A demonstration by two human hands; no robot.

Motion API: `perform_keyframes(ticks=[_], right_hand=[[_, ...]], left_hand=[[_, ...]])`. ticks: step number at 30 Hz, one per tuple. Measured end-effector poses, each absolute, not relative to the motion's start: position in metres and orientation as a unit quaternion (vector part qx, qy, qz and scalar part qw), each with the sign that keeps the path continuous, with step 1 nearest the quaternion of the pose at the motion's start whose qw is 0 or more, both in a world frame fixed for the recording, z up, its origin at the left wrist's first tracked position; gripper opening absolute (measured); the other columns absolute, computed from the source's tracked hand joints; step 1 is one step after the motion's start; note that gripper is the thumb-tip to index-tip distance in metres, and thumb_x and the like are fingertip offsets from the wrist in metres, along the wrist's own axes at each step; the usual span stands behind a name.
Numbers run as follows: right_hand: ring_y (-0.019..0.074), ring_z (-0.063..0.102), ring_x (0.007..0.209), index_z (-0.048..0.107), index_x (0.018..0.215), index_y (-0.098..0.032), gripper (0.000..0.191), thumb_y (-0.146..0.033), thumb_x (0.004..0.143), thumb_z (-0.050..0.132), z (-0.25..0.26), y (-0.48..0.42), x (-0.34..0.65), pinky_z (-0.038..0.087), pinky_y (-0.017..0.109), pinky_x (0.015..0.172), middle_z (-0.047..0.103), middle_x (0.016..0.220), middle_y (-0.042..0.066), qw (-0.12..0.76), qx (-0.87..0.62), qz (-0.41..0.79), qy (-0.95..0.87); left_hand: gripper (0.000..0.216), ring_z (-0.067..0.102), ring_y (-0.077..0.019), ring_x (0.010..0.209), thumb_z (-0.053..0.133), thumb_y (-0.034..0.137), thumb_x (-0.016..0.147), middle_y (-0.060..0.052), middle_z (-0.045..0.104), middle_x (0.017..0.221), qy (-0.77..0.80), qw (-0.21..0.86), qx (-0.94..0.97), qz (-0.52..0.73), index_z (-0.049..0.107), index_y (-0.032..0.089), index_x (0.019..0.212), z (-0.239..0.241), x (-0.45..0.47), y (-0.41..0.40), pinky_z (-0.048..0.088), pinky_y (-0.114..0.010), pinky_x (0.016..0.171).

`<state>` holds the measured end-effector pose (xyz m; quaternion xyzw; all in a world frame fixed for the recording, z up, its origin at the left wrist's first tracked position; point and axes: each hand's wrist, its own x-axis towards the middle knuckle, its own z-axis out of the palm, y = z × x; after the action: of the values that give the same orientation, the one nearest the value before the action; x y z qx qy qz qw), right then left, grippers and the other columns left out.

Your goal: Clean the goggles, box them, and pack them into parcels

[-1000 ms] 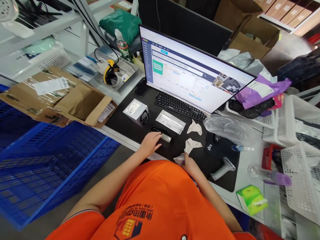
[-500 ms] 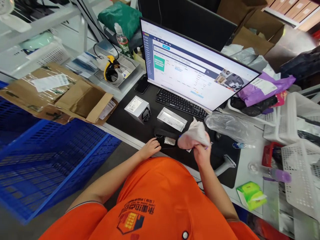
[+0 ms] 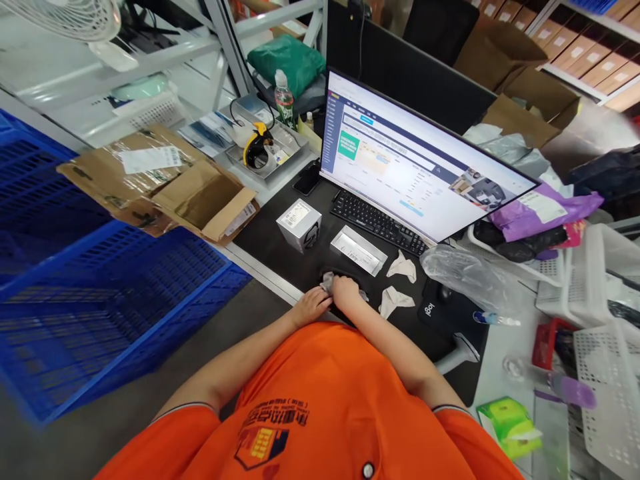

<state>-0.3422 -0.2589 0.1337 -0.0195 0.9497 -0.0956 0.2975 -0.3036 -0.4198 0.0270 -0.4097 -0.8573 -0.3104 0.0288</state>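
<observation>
Both hands meet low over the black desk mat point(image 3: 270, 233), close to the desk's front edge. My right hand point(image 3: 346, 292) is closed on a crumpled greyish piece point(image 3: 327, 281), whose material I cannot make out. Against it lies my left hand point(image 3: 313, 307), fingers bent together, their tips partly hidden. A dark item under the hands is mostly covered. Two crumpled white tissue-like pieces point(image 3: 401, 267) lie to the right of my right hand. Beyond the hands are a shallow silver box part point(image 3: 359, 251) and an upright silver-grey box point(image 3: 299, 225) with a white label.
A monitor point(image 3: 400, 160) and keyboard point(image 3: 377, 222) stand behind the mat. On the right are a mouse point(image 3: 444, 293), a clear plastic bag point(image 3: 467, 277), a handheld scanner point(image 3: 460, 353) and a green packet point(image 3: 510, 427). Cardboard boxes point(image 3: 200, 193) and a blue crate point(image 3: 125, 313) are left.
My right hand has moved left and down to my left hand. The white piece it held is gone from it; two white pieces now lie on the mat. The camera view has shifted.
</observation>
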Motion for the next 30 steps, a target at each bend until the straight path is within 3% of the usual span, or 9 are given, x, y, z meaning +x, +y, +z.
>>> perform_keyframes(ticks=[3, 8, 11, 13, 15, 20, 25, 28, 30], right_hand=[[0.0308, 0.071, 0.104, 0.067, 0.114, -0.008, 0.028, -0.010, 0.095, 0.047, 0.132, -0.268, -0.345, 0.057, 0.042, 0.087, 0.072, 0.108, 0.024, 0.314, -0.027, -0.109, 0.943], [0.0257, 0.061, 0.126, 0.061, 0.134, -0.015, 0.046, -0.018, 0.088, 0.065, 0.146, -0.234, -0.328, 0.049, 0.037, 0.106, 0.064, 0.134, 0.017, 0.284, -0.115, -0.203, 0.930], [0.0241, 0.053, 0.135, 0.061, 0.136, -0.019, 0.050, -0.020, 0.086, 0.068, 0.150, -0.195, -0.297, 0.042, 0.039, 0.114, 0.058, 0.144, 0.013, 0.176, -0.127, -0.329, 0.919], [0.0250, 0.058, 0.129, 0.065, 0.129, -0.020, 0.040, -0.020, 0.090, 0.059, 0.144, -0.172, -0.271, 0.044, 0.045, 0.112, 0.064, 0.135, 0.013, 0.091, -0.066, -0.384, 0.916], [0.0255, 0.063, 0.120, 0.065, 0.128, -0.020, 0.039, -0.019, 0.091, 0.054, 0.133, -0.157, -0.246, 0.048, 0.048, 0.108, 0.068, 0.126, 0.013, 0.059, -0.003, -0.391, 0.919], [0.0292, 0.039, 0.145, 0.041, 0.151, -0.019, 0.071, -0.021, 0.084, 0.063, 0.107, -0.155, -0.221, 0.036, 0.052, 0.118, 0.044, 0.152, 0.018, 0.080, -0.020, -0.383, 0.920], [0.0303, 0.040, 0.143, 0.045, 0.146, -0.013, 0.071, -0.015, 0.078, 0.067, 0.106, -0.167, -0.245, 0.036, 0.050, 0.118, 0.044, 0.149, 0.021, 0.120, -0.079, -0.341, 0.929], [0.0339, 0.030, 0.150, 0.038, 0.149, -0.010, 0.082, -0.013, 0.074, 0.070, 0.106, -0.170, -0.257, 0.033, 0.054, 0.120, 0.036, 0.156, 0.026, 0.136, -0.093, -0.330, 0.930], [0.0345, 0.029, 0.150, 0.036, 0.150, -0.008, 0.085, -0.014, 0.074, 0.071, 0.104, -0.172, -0.261, 0.032, 0.054, 0.120, 0.035, 0.157, 0.027, 0.136, -0.075, -0.336, 0.929]], left_hand=[[0.018, 0.065, -0.0240, 0.104, 0.058, 0.034, 0.095, -0.010, 0.068, 0.106, -0.866, 0.023, -0.396, -0.305, 0.067, 0.021, 0.103, 0.028, -0.304, -0.420, 0.054, -0.049, 0.102], [0.027, 0.061, -0.0296, 0.118, 0.066, 0.032, 0.088, -0.013, 0.063, 0.123, -0.891, 0.010, -0.344, -0.297, 0.064, 0.018, 0.110, 0.036, -0.315, -0.425, 0.055, -0.050, 0.099], [0.038, 0.060, -0.0320, 0.121, 0.074, 0.034, 0.082, -0.016, 0.061, 0.130, -0.896, 0.003, -0.327, -0.298, 0.061, 0.017, 0.114, 0.043, -0.321, -0.424, 0.052, -0.053, 0.102], [0.048, 0.060, -0.0322, 0.120, 0.078, 0.034, 0.079, -0.017, 0.062, 0.128, -0.901, -0.006, -0.314, -0.298, 0.059, 0.016, 0.120, 0.050, -0.324, -0.420, 0.047, -0.055, 0.108], [0.058, 0.059, -0.0335, 0.121, 0.080, 0.033, 0.077, -0.017, 0.063, 0.128, -0.911, -0.011, -0.295, -0.290, 0.057, 0.016, 0.127, 0.058, -0.324, -0.415, 0.044, -0.056, 0.111], [0.070, 0.045, -0.0452, 0.133, 0.083, 0.026, 0.069, -0.021, 0.048, 0.143, -0.928, 0.009, -0.277, -0.249, 0.058, 0.020, 0.135, 0.075, -0.327, -0.403, 0.041, -0.064, 0.109], [0.076, 0.027, -0.0532, 0.144, 0.090, 0.020, 0.056, -0.025, 0.023, 0.160, -0.907, -0.034, -0.347, -0.236, 0.062, 0.014, 0.127, 0.083, -0.345, -0.397, 0.030, -0.069, 0.115], [0.086, 0.019, -0.0533, 0.148, 0.088, 0.022, 0.059, -0.018, 0.013, 0.165, -0.884, -0.066, -0.405, -0.224, 0.056, 0.023, 0.139, 0.089, -0.356, -0.395, 0.025, -0.072, 0.115], [0.091, 0.020, -0.0522, 0.147, 0.087, 0.024, 0.061, -0.015, 0.018, 0.164, -0.873, -0.076, -0.430, -0.216, 0.051, 0.030, 0.144, 0.094, -0.361, -0.394, 0.021, -0.075, 0.115]])
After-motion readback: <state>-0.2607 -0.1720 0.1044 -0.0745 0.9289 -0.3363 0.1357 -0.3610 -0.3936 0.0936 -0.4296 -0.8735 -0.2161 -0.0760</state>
